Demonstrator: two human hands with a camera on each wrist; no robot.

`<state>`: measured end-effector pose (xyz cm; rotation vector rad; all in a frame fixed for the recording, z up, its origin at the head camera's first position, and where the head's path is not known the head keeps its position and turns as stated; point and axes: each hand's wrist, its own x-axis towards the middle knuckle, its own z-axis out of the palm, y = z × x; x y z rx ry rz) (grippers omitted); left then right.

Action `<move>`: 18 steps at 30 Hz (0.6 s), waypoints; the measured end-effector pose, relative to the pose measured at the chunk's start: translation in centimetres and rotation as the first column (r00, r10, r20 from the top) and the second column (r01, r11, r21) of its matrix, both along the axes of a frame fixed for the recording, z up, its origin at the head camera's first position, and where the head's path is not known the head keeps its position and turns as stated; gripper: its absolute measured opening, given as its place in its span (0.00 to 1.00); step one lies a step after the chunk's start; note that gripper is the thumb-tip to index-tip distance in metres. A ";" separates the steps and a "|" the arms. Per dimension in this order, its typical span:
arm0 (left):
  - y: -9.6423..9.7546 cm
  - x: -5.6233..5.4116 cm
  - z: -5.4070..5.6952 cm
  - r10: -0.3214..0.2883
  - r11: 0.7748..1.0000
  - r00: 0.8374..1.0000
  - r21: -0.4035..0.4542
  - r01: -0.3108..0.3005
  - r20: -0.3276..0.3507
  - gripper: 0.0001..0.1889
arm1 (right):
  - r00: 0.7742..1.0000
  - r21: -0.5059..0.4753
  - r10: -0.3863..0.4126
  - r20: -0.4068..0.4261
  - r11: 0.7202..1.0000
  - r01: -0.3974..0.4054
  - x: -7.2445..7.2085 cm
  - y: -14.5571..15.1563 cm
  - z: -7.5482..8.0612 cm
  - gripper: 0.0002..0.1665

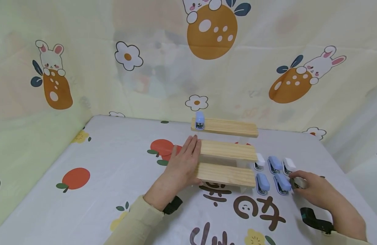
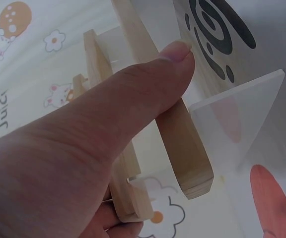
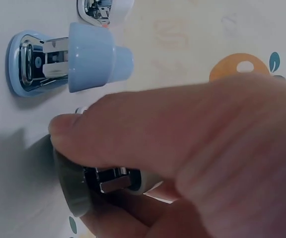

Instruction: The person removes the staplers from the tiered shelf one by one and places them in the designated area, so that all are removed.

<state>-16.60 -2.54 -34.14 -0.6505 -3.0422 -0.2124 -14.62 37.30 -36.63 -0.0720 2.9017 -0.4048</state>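
Observation:
My left hand (image 1: 183, 165) grips the left end of a three-tier wooden rack (image 1: 228, 149), its fingers lying along the middle tier. In the left wrist view the thumb lies across the edge of the front plank (image 2: 185, 148), with other fingertips by the plank behind. At the far right, my right hand (image 1: 314, 189) holds a small grey stapler (image 1: 300, 183) just off the table cloth. The right wrist view shows its grey base (image 3: 73, 186) between thumb and fingers, partly hidden. One blue stapler (image 1: 199, 120) stands on the left end of the top tier.
Between rack and right hand stand blue staplers (image 1: 262, 183), (image 1: 282, 183), (image 1: 274, 164) and white staplers (image 1: 259, 161), (image 1: 288, 166), close together. Clear supports (image 2: 237, 109) carry the planks. A printed cloth (image 1: 121, 183) covers the table; a curtain (image 1: 157, 85) hangs behind.

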 end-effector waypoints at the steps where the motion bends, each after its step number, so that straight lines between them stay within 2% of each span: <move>1: 0.0 0.0 0.0 0.001 1.000 1.000 -0.001 -0.001 0.000 0.69 | 1.000 -0.002 0.000 0.000 1.000 0.000 0.0 0.0 -0.1 0.24; 6: -0.1 0.0 -0.1 0.001 1.000 1.000 -0.007 -0.001 -0.006 0.69 | 1.000 0.000 0.008 0.000 1.000 -0.008 -0.3 0.2 -0.3 0.25; 11: -0.1 0.0 0.1 0.004 1.000 1.000 -0.022 -0.004 -0.011 0.69 | 0.999 -0.006 0.022 -0.038 1.000 -0.022 -0.3 0.1 -0.2 0.26; 18: -0.1 -0.1 0.0 -0.005 1.000 1.000 -0.013 0.005 -0.003 0.69 | 1.000 -0.017 -0.012 -0.022 1.000 0.011 -0.2 0.0 -0.3 0.27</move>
